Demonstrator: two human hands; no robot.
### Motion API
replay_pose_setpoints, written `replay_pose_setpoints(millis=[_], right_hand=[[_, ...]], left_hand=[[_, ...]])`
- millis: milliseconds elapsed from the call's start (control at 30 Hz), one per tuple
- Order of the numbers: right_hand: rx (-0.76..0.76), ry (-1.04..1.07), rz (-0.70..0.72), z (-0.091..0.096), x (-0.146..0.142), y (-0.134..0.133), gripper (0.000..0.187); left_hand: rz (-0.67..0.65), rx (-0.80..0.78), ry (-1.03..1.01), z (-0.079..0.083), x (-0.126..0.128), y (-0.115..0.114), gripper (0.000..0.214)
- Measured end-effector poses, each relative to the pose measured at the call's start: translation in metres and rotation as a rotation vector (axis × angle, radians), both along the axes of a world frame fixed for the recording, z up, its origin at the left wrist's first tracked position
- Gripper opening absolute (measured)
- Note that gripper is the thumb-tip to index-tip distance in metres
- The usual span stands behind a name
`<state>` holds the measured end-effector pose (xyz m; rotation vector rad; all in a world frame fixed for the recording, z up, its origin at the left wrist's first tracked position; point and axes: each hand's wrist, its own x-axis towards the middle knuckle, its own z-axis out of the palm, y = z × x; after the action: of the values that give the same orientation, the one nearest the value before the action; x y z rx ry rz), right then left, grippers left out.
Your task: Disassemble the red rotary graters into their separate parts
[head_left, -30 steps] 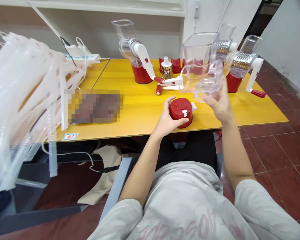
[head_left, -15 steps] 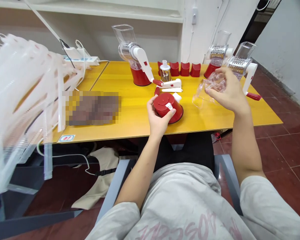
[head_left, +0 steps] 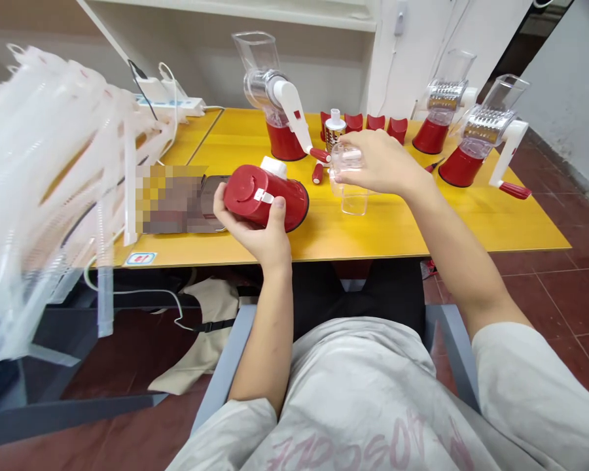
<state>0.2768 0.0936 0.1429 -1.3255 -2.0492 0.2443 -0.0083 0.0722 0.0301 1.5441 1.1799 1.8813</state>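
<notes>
Red base (head_left: 282, 190) leans sideways — narrow end left, wide end right.

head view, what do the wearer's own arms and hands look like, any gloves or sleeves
The left hand and right hand are bare, with no gloves, watch or cables visible. Both forearms are uncovered. Short, loose, pale grey fabric sleeves cover the upper arms, part of a pale grey shirt with faded pinkish lettering.

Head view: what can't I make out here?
In the head view:
Underside of the red base: turned away.
Part of the left hand: behind that base.
Top of the clear housing: covered by the right hand.
Most of the dark item: pixelated.
Print on the sticker: too small.
</notes>
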Motion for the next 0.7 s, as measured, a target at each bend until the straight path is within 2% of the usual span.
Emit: replay_pose_setpoints(millis=[100,167,267,367,433,500,600,700], right_hand=[[-0.006,-0.058,-0.041,-0.001,-0.008,0.004,0.091],[0.031,-0.019,-0.033,0.000,-0.007,-0.004,0.095],[0.122,0.103,-0.055,0.004,0.000,-0.038,0.091],[0.194,0.218,-0.184,0.000,0.012,-0.081,0.075],[0.227,0.285,-0.272,-0.013,0.023,-0.103,0.069],[0.234,0.353,-0.359,-0.035,0.034,-0.114,0.060],[0.085,0.432,-0.417,-0.070,0.049,-0.114,0.053],[-0.109,0.488,-0.415,-0.096,0.058,-0.109,0.058]], left_hand=[[-0.036,-0.020,-0.034,-0.003,0.003,-0.004,0.085],[-0.032,-0.005,-0.026,-0.007,0.004,-0.005,0.084],[-0.027,0.029,0.015,-0.011,0.003,-0.003,0.086],[-0.069,0.004,0.015,-0.015,0.002,0.002,0.092],[-0.113,-0.030,-0.006,-0.019,0.003,0.004,0.094],[-0.143,-0.067,-0.001,-0.021,0.003,0.005,0.094],[-0.154,-0.102,0.046,-0.022,0.003,0.004,0.095],[-0.163,-0.113,0.077,-0.021,0.002,0.003,0.094]])
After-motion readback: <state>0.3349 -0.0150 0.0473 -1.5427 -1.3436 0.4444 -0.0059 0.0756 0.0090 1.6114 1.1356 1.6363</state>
